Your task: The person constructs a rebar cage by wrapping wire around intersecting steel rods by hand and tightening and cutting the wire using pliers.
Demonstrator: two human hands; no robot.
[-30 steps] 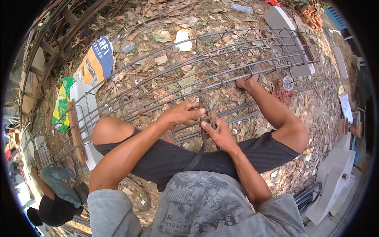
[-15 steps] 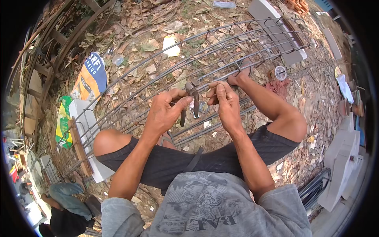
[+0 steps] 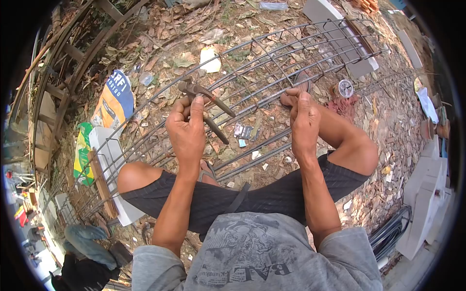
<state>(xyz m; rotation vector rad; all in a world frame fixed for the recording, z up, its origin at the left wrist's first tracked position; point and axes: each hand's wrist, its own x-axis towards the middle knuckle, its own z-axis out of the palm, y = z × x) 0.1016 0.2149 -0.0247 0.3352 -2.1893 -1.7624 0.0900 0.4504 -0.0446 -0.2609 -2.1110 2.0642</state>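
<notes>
My left hand (image 3: 187, 131) grips a pair of pincers (image 3: 193, 88), their dark jaws above the thumb and two handles spread apart to the right. My right hand (image 3: 306, 123) is closed, thumb pressed against the fingers, to the right of the pincers; whatever it pinches, if anything, is too small to make out. Beneath both hands a long rebar cage (image 3: 272, 90) of steel bars and stirrups runs across, from lower left to upper right. My bent legs are on either side of the hands.
A pale block (image 3: 335, 36) lies under the cage's right end, another pale block (image 3: 116, 160) under its left. Sacks (image 3: 114, 104), leaves and scraps litter the ground. A round clear container (image 3: 345, 88) stands near my foot. Another person (image 3: 92, 247) sits lower left; coiled bars (image 3: 391, 233) lie right.
My left hand has moved left and up with the pincers, whose handles now point right and down. My right hand has moved right, so the hands are farther apart.
</notes>
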